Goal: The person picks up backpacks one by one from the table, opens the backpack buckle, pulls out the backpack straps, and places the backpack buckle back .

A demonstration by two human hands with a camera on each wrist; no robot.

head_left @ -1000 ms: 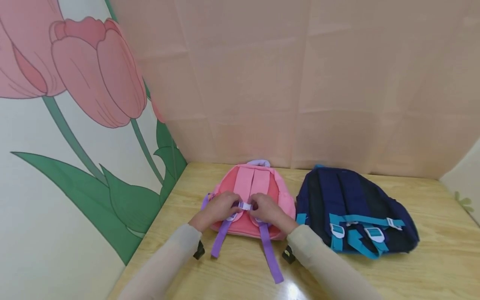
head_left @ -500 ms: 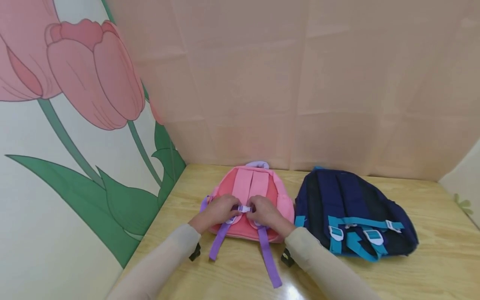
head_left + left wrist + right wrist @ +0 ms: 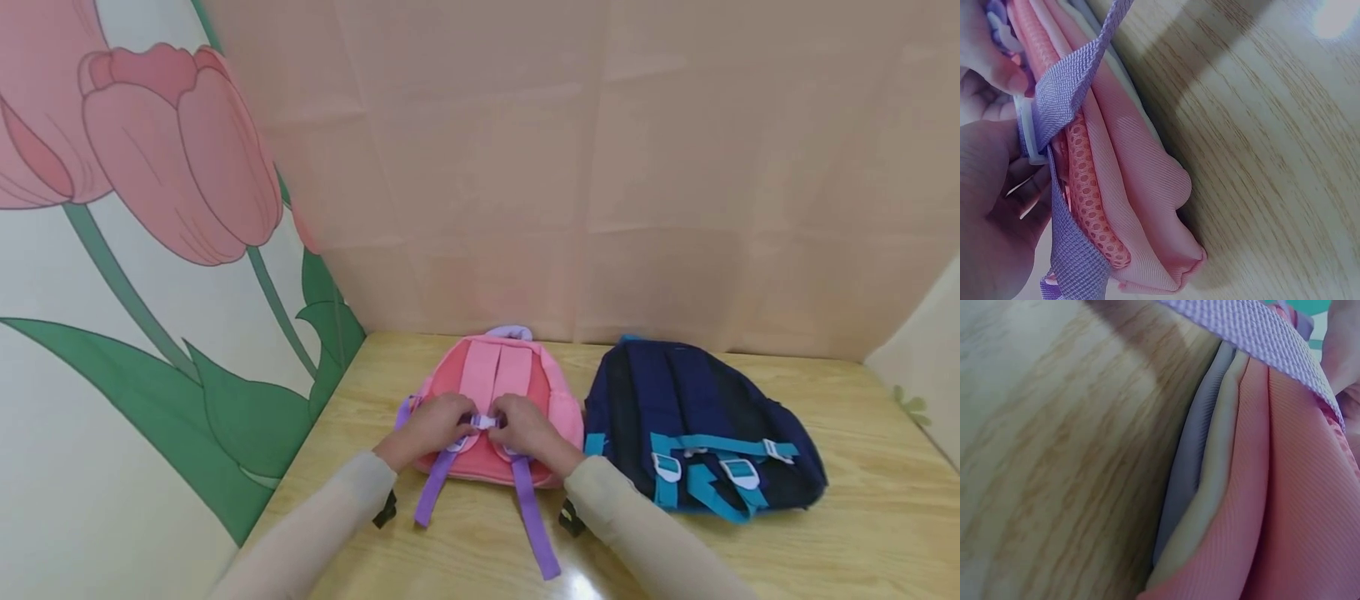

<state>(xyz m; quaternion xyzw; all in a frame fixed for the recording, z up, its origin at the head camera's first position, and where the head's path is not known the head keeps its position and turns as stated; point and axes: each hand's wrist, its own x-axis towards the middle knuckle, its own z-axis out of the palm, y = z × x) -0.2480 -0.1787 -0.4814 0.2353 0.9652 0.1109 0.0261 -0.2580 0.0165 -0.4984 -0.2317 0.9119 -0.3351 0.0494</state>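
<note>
Head view: pink bag (image 3: 480, 375) is laid on table (image 3: 862, 533), blue bag (image 3: 697, 400) just right of it. White clip (image 3: 484, 422) on pink bag's middle is pinched at both ends by bent fingers of left hand (image 3: 437, 419) and right hand (image 3: 527, 427).
Left wrist view: purple strap (image 3: 1069, 86) is seen over pink bag's side.
Right wrist view: grip is hidden; pink bag seems soft, light; clip likely hard, best held by ends.
</note>
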